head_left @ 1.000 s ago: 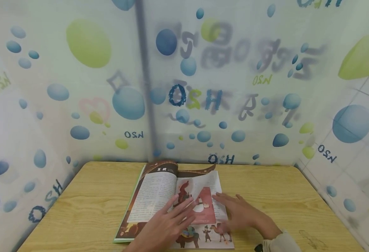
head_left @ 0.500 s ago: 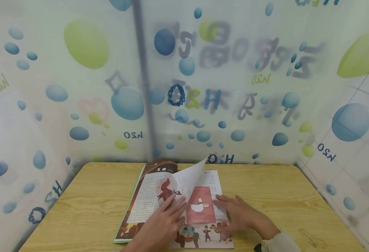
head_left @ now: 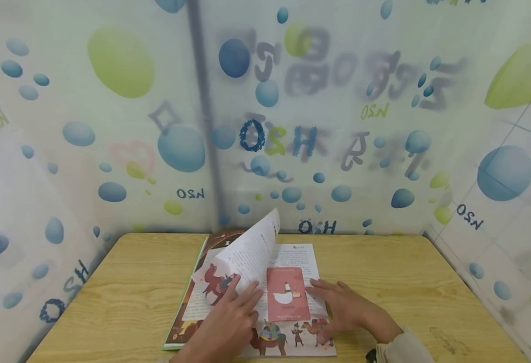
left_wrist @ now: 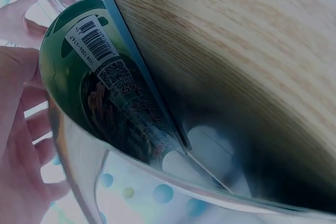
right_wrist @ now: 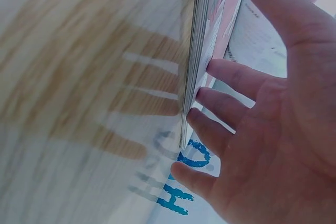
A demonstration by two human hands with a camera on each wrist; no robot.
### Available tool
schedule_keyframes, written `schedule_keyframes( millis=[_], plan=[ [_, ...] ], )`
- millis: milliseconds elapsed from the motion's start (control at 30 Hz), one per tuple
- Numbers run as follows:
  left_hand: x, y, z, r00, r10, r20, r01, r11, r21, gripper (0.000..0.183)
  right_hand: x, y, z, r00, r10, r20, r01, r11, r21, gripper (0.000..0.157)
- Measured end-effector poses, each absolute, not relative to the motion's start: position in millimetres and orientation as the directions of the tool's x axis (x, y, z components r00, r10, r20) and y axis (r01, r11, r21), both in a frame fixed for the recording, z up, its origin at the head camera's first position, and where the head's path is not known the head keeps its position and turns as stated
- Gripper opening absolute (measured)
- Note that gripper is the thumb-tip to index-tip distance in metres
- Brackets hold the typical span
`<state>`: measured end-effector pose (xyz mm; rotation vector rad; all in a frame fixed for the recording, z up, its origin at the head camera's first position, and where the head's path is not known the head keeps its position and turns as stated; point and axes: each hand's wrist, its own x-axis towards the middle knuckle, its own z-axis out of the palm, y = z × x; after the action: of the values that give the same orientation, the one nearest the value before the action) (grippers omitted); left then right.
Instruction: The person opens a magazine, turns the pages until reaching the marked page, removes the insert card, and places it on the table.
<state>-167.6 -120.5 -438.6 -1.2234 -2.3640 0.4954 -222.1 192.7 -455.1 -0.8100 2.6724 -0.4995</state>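
An open magazine (head_left: 288, 257) lies on the wooden table, with a row of camels drawn along the bottom of its right page. One lifted page (head_left: 249, 252) curls over to the left, showing print and a red camel picture. My left hand (head_left: 226, 317) rests on that page, fingers extended. On the right page is a pink rectangle (head_left: 288, 295) with a white figure; whether it is a loose card or print I cannot tell. My right hand (head_left: 349, 310) touches the magazine's right edge with spread fingers. In the left wrist view, the green back cover (left_wrist: 79, 30) carries a barcode.
The wooden table (head_left: 406, 272) extends to both sides of the magazine. A pale curtain (head_left: 320, 212) printed with blue and green drops hangs behind the table and along its sides.
The lifted page has swung from right to left, uncovering the pink rectangle. My left hand has moved slightly left along with it. The right hand has stayed nearly still at the magazine's edge.
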Motion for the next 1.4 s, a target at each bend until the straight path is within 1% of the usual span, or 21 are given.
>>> schedule_keyframes(
  millis=[133,267,400,533,700,800,1033,1167,1300,1400],
  plan=[
    [-167,-121,-440,-0.58,0.787,0.211,0.651,0.603,-0.46,0.027,-222,192,-455,-0.793,-0.579,-0.188,-0.47,0.779,-0.415,0.104],
    [-167,-122,-442,-0.65,0.723,0.234,0.618,0.682,-0.392,0.032,-222,193,-455,-0.793,-0.58,-0.188,-0.47,0.777,-0.418,0.104],
    [-165,-123,-441,-0.727,0.656,0.203,0.59,0.748,-0.304,0.042,-221,192,-454,-0.794,-0.577,-0.19,-0.466,0.779,-0.419,0.104],
    [-165,-124,-440,-0.798,0.584,0.15,0.558,0.81,-0.181,0.05,-221,192,-453,-0.795,-0.575,-0.196,-0.464,0.783,-0.413,0.105],
    [-168,-125,-440,-0.87,0.492,0.022,0.492,0.87,0.026,0.059,-222,192,-454,-0.796,-0.571,-0.2,-0.464,0.789,-0.402,0.106],
    [-169,-127,-440,-0.881,0.473,-0.013,0.47,0.878,0.086,0.061,-223,191,-455,-0.8,-0.565,-0.204,-0.461,0.795,-0.393,0.106],
    [-170,-130,-440,-0.873,0.487,0.007,0.485,0.868,0.103,0.06,-223,190,-451,-0.793,-0.573,-0.206,-0.464,0.788,-0.405,0.105],
    [-170,-131,-442,-0.871,0.491,0.008,0.488,0.864,0.123,0.06,-227,190,-449,-0.787,-0.587,-0.189,-0.49,0.781,-0.386,0.097],
    [-170,-132,-445,-0.864,0.502,0.025,0.501,0.856,0.129,0.06,-236,187,-449,-0.801,-0.587,-0.115,-0.505,0.767,-0.395,0.081],
    [-170,-133,-446,-0.858,0.512,0.05,0.514,0.849,0.125,0.059,-243,181,-450,-0.814,-0.577,-0.066,-0.503,0.757,-0.418,0.075]
  ],
)
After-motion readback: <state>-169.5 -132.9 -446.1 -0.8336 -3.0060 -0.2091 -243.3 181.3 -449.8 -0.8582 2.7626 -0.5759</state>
